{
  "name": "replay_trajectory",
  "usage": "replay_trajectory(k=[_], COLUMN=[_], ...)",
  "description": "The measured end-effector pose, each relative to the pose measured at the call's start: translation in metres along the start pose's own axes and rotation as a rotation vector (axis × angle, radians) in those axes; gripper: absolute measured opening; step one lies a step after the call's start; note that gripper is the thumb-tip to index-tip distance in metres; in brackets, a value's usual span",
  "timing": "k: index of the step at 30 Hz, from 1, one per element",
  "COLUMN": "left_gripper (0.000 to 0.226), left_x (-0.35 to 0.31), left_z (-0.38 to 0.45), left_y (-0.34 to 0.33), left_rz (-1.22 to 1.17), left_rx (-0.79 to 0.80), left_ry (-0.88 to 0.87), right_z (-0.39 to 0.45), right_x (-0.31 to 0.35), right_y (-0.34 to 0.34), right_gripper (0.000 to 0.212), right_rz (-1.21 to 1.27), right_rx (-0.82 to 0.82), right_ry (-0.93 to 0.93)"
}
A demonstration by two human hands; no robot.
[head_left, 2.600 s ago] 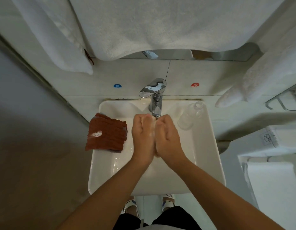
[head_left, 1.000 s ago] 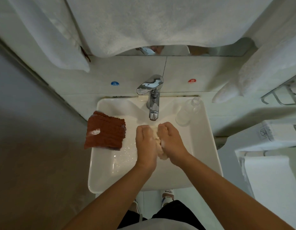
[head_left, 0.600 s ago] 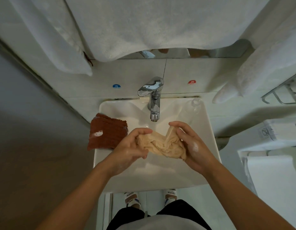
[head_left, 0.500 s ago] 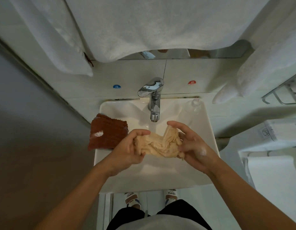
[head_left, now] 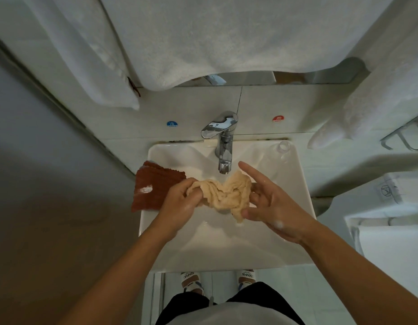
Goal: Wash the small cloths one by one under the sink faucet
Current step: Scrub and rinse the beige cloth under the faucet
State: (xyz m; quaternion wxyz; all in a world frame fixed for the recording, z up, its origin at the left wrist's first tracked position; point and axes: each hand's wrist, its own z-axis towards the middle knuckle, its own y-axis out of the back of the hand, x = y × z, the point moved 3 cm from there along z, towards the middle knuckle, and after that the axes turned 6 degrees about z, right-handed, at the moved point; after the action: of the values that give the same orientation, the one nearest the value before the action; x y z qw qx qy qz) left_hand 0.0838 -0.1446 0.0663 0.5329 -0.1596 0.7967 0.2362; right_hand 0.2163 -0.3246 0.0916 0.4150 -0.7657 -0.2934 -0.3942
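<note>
Beige cloth [head_left: 223, 195] bunched over sink [head_left: 299, 184], just below faucet [head_left: 224, 146] spout. Long axis left-right, strung between hands. Left hand [head_left: 179, 205] fingers curled round left end; right hand [head_left: 271, 205] pinching right end, index extended. Rust cloth [head_left: 154, 188] waiting on left rim, nearer left hand.

Over the sink [head_left: 294, 207] I see my two hands and the beige cloth [head_left: 223, 195] filling the middle, just below the faucet [head_left: 223, 146] spout. The brown cloth [head_left: 154, 190] covers the left edge; a clear bottle [head_left: 281, 150] stands at the back right corner. The basin's near half lies open. White towels [head_left: 226, 36] hang overhead.
</note>
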Motion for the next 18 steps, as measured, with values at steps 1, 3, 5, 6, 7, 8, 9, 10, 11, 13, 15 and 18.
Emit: replay_trajectory(k=[1,3,5,6,7,8,9,10,11,13,15,18], left_gripper=[0.020,0.025,0.023,0.018,0.013,0.013,0.017,0.022,0.026,0.032,0.033,0.032], left_x=[-0.001,-0.003,-0.005,-0.005,-0.003,-0.001,0.000,0.002,0.001,-0.002,-0.004,-0.009], left_z=[-0.001,-0.004,-0.007,-0.007,-0.006,-0.006,-0.006,-0.006,-0.007,-0.009,-0.009,-0.013], left_y=[-0.004,-0.017,-0.027,-0.028,-0.028,-0.027,-0.026,-0.026,-0.027,-0.030,-0.031,-0.030], left_rz=[-0.096,-0.309,-0.414,-0.431,-0.446,-0.446,-0.429,-0.392,-0.356,-0.313,-0.292,-0.290], left_rx=[-0.016,0.000,0.033,0.031,0.017,-0.002,-0.017,-0.020,-0.013,0.010,0.007,-0.038], left_ry=[0.062,0.195,0.271,0.296,0.324,0.344,0.360,0.361,0.343,0.277,0.213,0.124], right_z=[0.002,0.006,0.008,0.008,0.008,0.008,0.008,0.007,0.007,0.007,0.007,0.009], right_x=[-0.001,-0.005,-0.008,-0.010,-0.012,-0.015,-0.017,-0.019,-0.019,-0.020,-0.017,-0.012], right_y=[-0.001,-0.003,-0.002,-0.001,0.000,0.002,0.003,0.003,0.002,-0.002,-0.008,-0.017], right_gripper=[0.090,0.065,0.032,0.018,0.017,0.027,0.035,0.037,0.032,0.021,0.027,0.014], right_rz=[-0.064,-0.189,-0.350,-0.443,-0.532,-0.603,-0.624,-0.600,-0.530,-0.371,-0.318,-0.392], right_rx=[-0.039,-0.111,-0.202,-0.252,-0.302,-0.344,-0.376,-0.393,-0.389,-0.351,-0.323,-0.329], right_ry=[0.001,0.008,0.045,0.072,0.107,0.133,0.142,0.144,0.153,0.185,0.242,0.327])
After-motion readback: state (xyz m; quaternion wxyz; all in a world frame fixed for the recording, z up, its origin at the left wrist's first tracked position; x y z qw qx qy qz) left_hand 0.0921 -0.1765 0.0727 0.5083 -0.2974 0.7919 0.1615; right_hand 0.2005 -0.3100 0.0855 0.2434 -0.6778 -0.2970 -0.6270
